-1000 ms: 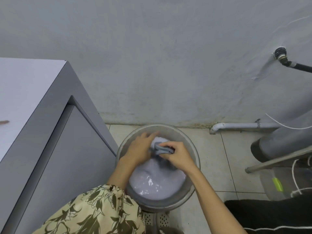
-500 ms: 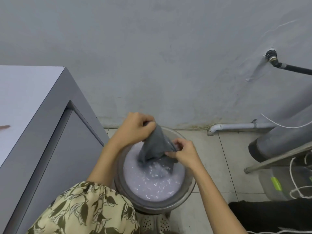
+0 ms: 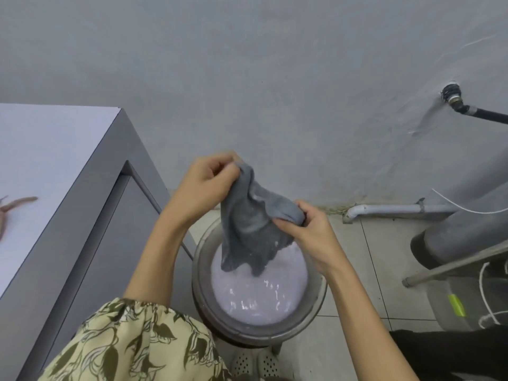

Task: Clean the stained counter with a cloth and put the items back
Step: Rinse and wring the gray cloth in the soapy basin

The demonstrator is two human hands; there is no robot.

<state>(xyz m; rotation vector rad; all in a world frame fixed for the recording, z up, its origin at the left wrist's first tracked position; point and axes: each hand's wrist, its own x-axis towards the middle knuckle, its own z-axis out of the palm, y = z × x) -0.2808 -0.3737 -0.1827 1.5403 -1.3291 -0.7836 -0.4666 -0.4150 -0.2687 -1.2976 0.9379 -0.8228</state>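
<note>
Cloth (image 3: 248,226) above basin (image 3: 320,295), tiled floor (image 3: 365,259).

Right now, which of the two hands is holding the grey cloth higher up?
The left hand, pinching the top corner of the grey cloth near the wall. The right hand grips a lower edge, closer to the basin.

Cloth (image 3: 253,232) over basin (image 3: 319,295), counter (image 3: 55,149) left

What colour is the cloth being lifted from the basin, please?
Grey, dark where wet; the cloth shows in the head view.
</note>
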